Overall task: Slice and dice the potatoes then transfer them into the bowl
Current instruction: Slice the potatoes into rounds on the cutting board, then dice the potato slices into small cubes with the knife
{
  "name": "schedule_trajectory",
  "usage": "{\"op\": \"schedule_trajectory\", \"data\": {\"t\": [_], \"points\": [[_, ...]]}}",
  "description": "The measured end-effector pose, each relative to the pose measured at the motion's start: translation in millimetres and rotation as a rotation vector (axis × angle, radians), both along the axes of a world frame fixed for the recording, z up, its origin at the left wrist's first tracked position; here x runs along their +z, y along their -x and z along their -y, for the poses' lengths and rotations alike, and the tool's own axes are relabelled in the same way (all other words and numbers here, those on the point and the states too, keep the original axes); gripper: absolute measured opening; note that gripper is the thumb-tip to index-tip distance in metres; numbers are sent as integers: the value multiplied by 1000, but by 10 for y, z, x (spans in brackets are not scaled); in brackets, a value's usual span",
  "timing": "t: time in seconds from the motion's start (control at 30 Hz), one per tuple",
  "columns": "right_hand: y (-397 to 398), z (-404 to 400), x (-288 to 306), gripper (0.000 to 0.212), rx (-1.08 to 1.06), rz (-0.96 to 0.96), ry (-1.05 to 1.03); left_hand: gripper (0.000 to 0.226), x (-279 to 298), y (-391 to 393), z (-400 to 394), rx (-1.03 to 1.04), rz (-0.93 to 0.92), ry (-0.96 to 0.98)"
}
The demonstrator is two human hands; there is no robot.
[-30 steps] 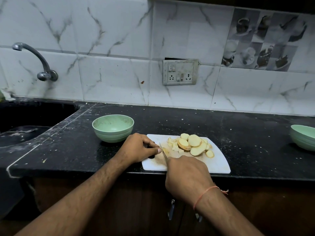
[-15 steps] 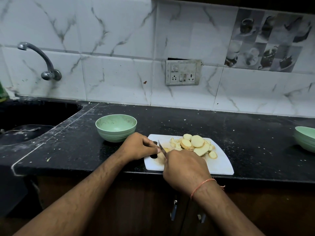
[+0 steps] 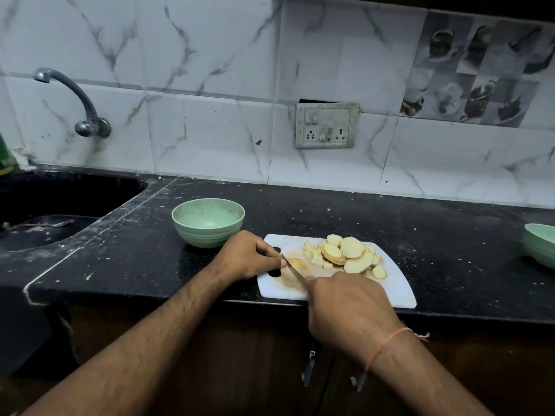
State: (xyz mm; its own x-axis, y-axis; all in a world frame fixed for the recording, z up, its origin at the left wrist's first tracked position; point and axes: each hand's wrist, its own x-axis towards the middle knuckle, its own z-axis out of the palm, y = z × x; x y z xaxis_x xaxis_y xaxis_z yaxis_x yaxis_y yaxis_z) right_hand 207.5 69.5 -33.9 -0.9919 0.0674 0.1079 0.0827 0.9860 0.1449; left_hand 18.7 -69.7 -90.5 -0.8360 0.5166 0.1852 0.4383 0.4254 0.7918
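A white cutting board [image 3: 396, 291] lies at the counter's front edge. On it sits a pile of round potato slices [image 3: 351, 253] with a few small diced bits [image 3: 315, 256] to its left. My right hand [image 3: 348, 310] grips a knife [image 3: 295, 273] whose blade points up-left over a single slice [image 3: 297, 263]. My left hand [image 3: 249, 256] has its fingers curled, fingertips at that slice by the blade tip. The knife handle is hidden in my fist. An empty green bowl [image 3: 207, 222] stands just left of the board.
A second green bowl [image 3: 540, 244] sits at the right edge of the black counter [image 3: 450, 235]. A dark sink [image 3: 45, 211] with a tap [image 3: 81, 100] lies to the left. A switch socket [image 3: 327, 126] is on the tiled wall.
The knife blade has swung from nearly upright to slanting up-left toward my left fingertips. My left hand stays at the board's left end. The view has shifted slightly.
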Motion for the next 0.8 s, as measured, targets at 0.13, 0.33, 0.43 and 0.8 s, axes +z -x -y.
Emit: {"op": "schedule_trajectory", "data": {"t": [0.13, 0.33, 0.43, 0.8], "points": [[-89, -262, 24, 33, -15, -126, 52, 9, -13, -16, 1, 3, 5, -18], [230, -945, -103, 31, 166, -238, 517, 6, -50, -32, -12, -4, 11, -67], [368, -1207, -261, 31, 201, -327, 948, 7, -54, -44, -36, 1, 1, -75], [469, -1379, -418, 30, 224, -350, 1354, 4, 88, 25, -300, -57, -216, 44]]}}
